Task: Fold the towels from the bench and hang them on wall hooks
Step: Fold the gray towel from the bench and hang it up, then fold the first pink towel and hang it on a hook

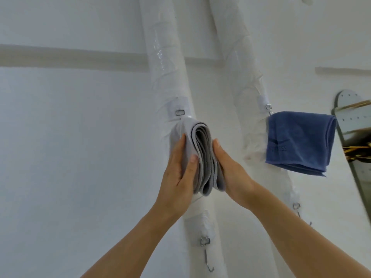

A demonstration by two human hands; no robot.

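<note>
Two hands hang a folded grey towel on a wrapped white pipe.

The left hand [178, 173] and right hand [230, 171], fingers straight, press the grey towel [202, 157] between them just below a strap hook [180, 112]. Next, probably, seat it and let go. One blue towel [299, 141] hangs right of it; two towels, one free hook [206, 255] below.

Gym changing room, blue fitness towel [299, 141], wall hooks [206, 255]

Both arms raised, left grip [180, 173] & right grip [230, 169] facing (fingers straight).
</note>
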